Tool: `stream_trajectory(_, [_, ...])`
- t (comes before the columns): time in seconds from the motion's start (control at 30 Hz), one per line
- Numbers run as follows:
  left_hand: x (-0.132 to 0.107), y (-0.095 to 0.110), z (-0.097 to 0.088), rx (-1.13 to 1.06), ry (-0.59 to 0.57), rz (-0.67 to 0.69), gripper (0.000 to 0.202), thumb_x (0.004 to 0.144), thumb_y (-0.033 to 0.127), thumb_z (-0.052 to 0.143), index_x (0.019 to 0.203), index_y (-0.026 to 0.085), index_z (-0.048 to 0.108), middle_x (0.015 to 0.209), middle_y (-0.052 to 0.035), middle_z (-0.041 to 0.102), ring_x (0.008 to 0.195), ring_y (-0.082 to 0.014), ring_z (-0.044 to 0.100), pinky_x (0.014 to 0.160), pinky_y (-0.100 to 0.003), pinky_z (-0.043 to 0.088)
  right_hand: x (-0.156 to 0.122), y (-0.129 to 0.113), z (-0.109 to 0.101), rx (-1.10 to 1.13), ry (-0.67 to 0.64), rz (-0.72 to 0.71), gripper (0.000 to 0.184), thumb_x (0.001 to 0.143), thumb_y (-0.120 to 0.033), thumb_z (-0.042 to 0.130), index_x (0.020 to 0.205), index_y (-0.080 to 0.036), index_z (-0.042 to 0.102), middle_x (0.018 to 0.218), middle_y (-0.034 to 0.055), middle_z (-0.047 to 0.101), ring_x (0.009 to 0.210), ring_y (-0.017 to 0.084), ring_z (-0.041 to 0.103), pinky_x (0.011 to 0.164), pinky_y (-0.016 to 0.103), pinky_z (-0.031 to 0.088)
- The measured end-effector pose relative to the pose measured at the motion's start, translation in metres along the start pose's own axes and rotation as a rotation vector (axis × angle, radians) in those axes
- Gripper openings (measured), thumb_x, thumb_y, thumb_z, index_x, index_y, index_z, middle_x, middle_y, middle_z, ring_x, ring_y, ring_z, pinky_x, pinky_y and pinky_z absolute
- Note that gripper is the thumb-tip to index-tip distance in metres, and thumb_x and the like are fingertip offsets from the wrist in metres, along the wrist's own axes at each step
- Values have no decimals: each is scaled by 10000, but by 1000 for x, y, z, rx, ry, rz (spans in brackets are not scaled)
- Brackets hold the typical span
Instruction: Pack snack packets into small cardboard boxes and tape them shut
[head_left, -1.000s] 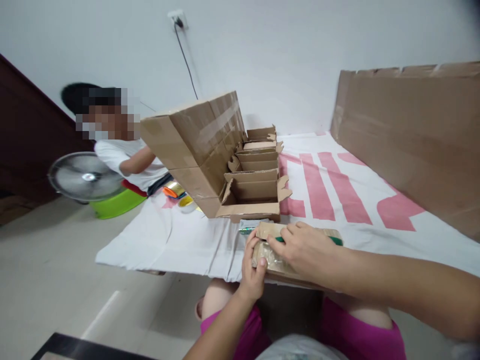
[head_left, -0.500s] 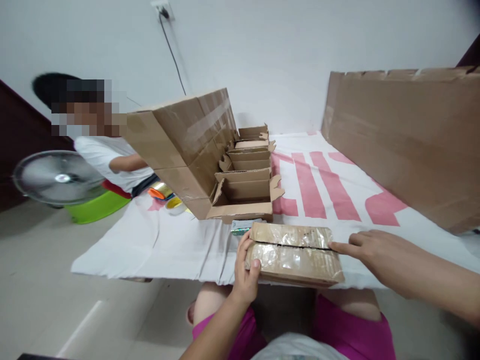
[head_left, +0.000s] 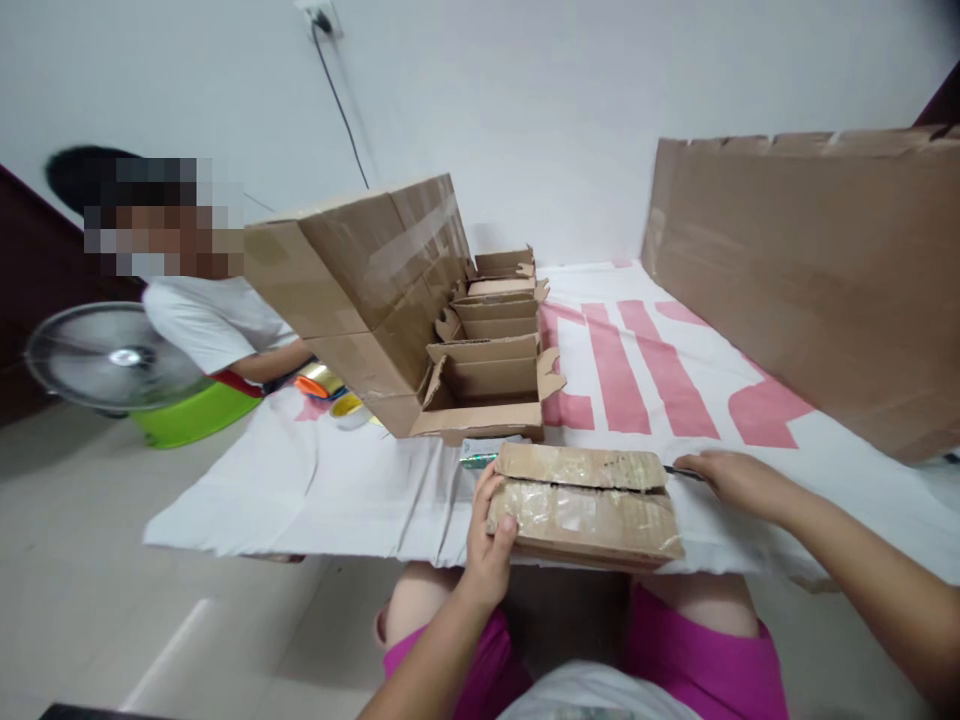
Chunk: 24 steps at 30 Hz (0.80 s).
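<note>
A small brown cardboard box (head_left: 589,505) wrapped in clear tape lies at the near edge of the white and pink cloth (head_left: 337,480), above my knees. A slit runs along its top seam. My left hand (head_left: 489,540) grips the box's left end, thumb on top. My right hand (head_left: 739,480) rests on the cloth just past the box's right end, fingers closed on a thin dark-tipped tool (head_left: 681,470) that points at the seam. A small green and white item (head_left: 480,460) lies behind the box's left corner.
A big taped carton (head_left: 367,290) lies on its side, with a row of several small open boxes (head_left: 487,385) beside it. Flat cardboard sheets (head_left: 810,270) lean at the right. At the left are another person (head_left: 217,320), a fan (head_left: 112,360), a green basin (head_left: 195,415) and tape rolls (head_left: 322,382).
My right hand has slid from on top of the box rightwards off its end, and the top seam now shows slit. My left hand has stayed on the left end.
</note>
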<state>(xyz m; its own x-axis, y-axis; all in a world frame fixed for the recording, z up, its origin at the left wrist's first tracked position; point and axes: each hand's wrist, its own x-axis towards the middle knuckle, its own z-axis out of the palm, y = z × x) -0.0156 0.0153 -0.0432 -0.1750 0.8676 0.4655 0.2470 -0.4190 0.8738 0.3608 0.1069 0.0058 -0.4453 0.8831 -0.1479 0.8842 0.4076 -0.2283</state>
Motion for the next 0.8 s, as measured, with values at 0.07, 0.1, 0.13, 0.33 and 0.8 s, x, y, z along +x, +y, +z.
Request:
stream_trajectory(0.07, [-1,-1,-1,-11,-17,-17,448,907,455,510,1289,221,515,1500,-136,372,1397,-309,338,1134,-505,278,6,-1,10,-75,-38,5,486,810,-67,407,1177,-242,672,947,97,736,865,244,683,733,299,460])
stream_trajectory(0.1, [-2,-2,-2,-18,-25,-22,449,908,457,510,1293,227,512,1507,-131,364,1403,-306,329,1137,-501,275,8,0,13,-104,-52,-1,480,812,-57,404,1165,-234,677,916,103,730,850,246,682,729,307,456])
stream_trajectory(0.13, [-2,-2,-2,-25,-28,-25,449,908,459,511,1296,233,509,1512,-127,357,1407,-303,324,1138,-497,275,10,0,14,-125,-48,-15,457,817,-57,413,1143,-225,685,911,109,724,853,254,680,734,320,456])
stream_trajectory(0.33, [-3,-2,0,-46,-6,-35,445,903,475,521,1285,248,515,1514,-119,356,1398,-301,341,1135,-483,284,7,-33,-20,-72,509,-217,211,918,-215,494,998,-169,684,986,126,695,939,277,622,814,409,457])
stream_trajectory(0.8, [0,2,0,-69,-25,-15,425,919,448,498,1292,245,501,1491,-117,379,1387,-287,354,1142,-480,275,-1,-205,-21,-87,575,-468,223,817,-385,685,800,-175,613,818,63,622,854,253,525,813,400,406])
